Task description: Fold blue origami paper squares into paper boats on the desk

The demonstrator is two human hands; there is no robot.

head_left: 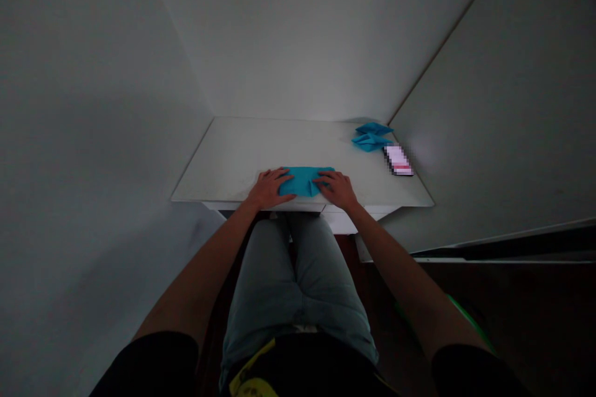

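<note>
A folded sheet of blue paper (305, 178) lies near the front edge of a small white table (233, 155). My left hand (269, 188) rests flat on the sheet's left end, fingers stretched out and pressing down. My right hand (338, 188) lies on the right end, fingers extended over the paper. Both hands press the sheet against the table; neither lifts it.
Two folded blue paper shapes (371, 136) sit at the table's far right corner. A phone (398, 160) with a lit screen lies just in front of them. White walls close in on the left, back and right. My legs are under the table's front edge.
</note>
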